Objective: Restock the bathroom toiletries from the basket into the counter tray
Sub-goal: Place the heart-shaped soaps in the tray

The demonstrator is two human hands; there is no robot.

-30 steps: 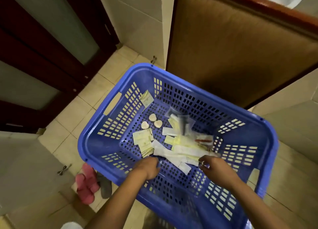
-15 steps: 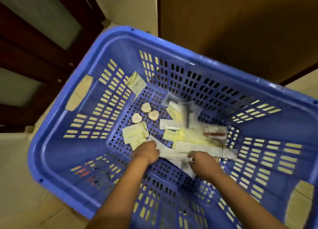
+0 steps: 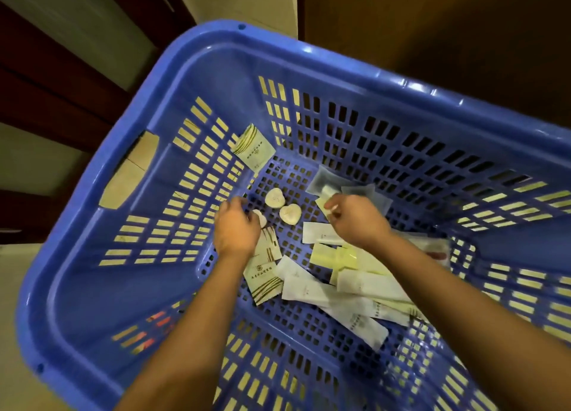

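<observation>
A big blue slotted basket (image 3: pixel 278 52) fills the view. On its floor lie two heart-shaped soaps (image 3: pixel 274 198), white gold-striped sachets (image 3: pixel 262 274), long white packets (image 3: pixel 355 311), a pale yellow tube (image 3: pixel 333 256) and clear plastic packets (image 3: pixel 327 182). My left hand (image 3: pixel 236 225) is curled down over a third heart soap (image 3: pixel 262 219), which is mostly hidden; I cannot tell whether it is gripped. My right hand (image 3: pixel 358 219) pinches the corner of a pale yellow sachet (image 3: pixel 321 202) beside the clear packets.
One striped sachet (image 3: pixel 253 149) leans on the basket's far left wall. A clear packet with a red item (image 3: pixel 437 250) lies at the right. A dark wooden door (image 3: pixel 46 86) stands left, a brown cabinet panel (image 3: pixel 432 24) behind. Pale floor tiles (image 3: pixel 31 287) surround the basket.
Both hands have moved forward from the long white packets: the left to the heart soaps, the right to the sachets by the clear packets. The view has closed in on the basket.
</observation>
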